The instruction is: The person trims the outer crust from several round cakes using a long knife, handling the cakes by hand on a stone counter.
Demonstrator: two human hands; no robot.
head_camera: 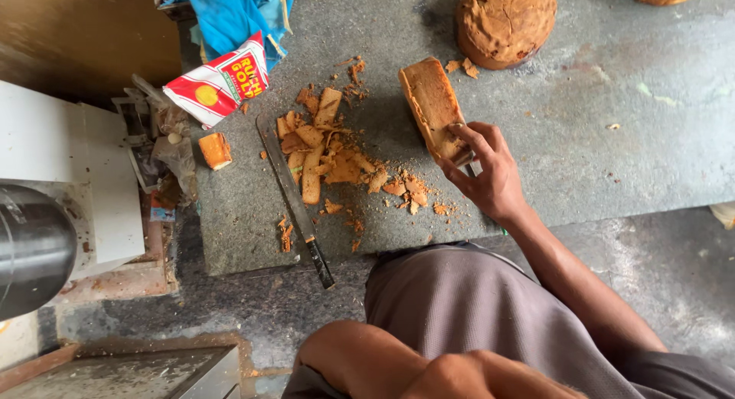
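Head view: right hand (490, 173) — fingers curled onto the near end of the brown block (433, 106), which lies flat on the grey stone slab (612, 131). Left hand (475, 376) rests at the knee; its grip cannot be told. Long knife (295, 200) lies beside the cut shavings (329, 150), untouched.

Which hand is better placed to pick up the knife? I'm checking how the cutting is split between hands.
Probably the left. The right hand is shut on the cake slab, while the left hand sits free near the lap, on the knife's side.
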